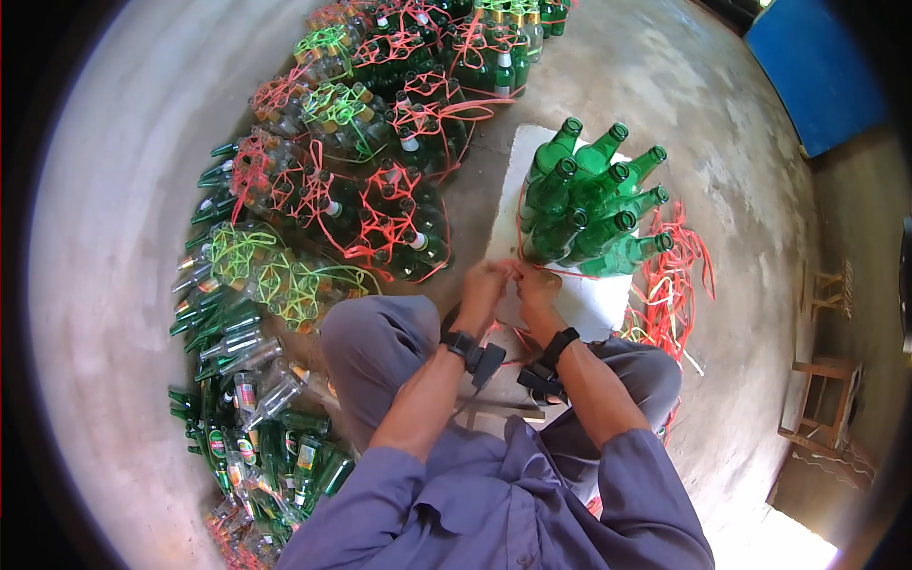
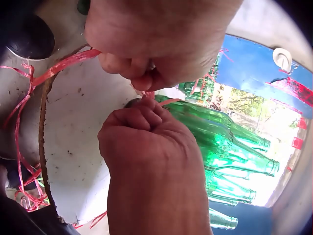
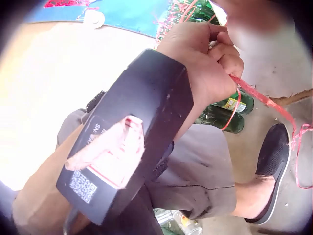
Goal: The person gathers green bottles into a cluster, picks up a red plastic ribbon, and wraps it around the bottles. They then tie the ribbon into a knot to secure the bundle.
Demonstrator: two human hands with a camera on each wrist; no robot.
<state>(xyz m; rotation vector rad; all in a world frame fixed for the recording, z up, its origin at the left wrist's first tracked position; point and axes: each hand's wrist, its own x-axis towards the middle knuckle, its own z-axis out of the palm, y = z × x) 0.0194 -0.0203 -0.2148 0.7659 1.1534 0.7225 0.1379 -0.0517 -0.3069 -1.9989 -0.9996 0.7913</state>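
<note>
Several green glass bottles [image 1: 591, 195] stand upright in a tight cluster on a white board [image 1: 508, 214], with red plastic twine [image 1: 591, 275] running around their base. At the cluster's near edge, my left hand [image 1: 484, 290] and right hand [image 1: 539, 288] meet, fingertips almost together. Both pinch the red twine between thumb and curled fingers. In the left wrist view, my left hand [image 2: 156, 34] is above and my right hand [image 2: 151, 147] below, with the twine between their fingertips. A red strip [image 3: 264, 97] trails from my left hand in the right wrist view. Fingers partly hide the crossing.
Bundles of bottles [image 1: 399, 214] tied with red and green twine stand at the left, beside loose bottles [image 1: 256, 446]. A heap of red twine [image 1: 673, 275] lies right of the board. Wooden stools [image 1: 822, 404] are at the far right. A dark shoe [image 3: 274, 152] rests on the floor.
</note>
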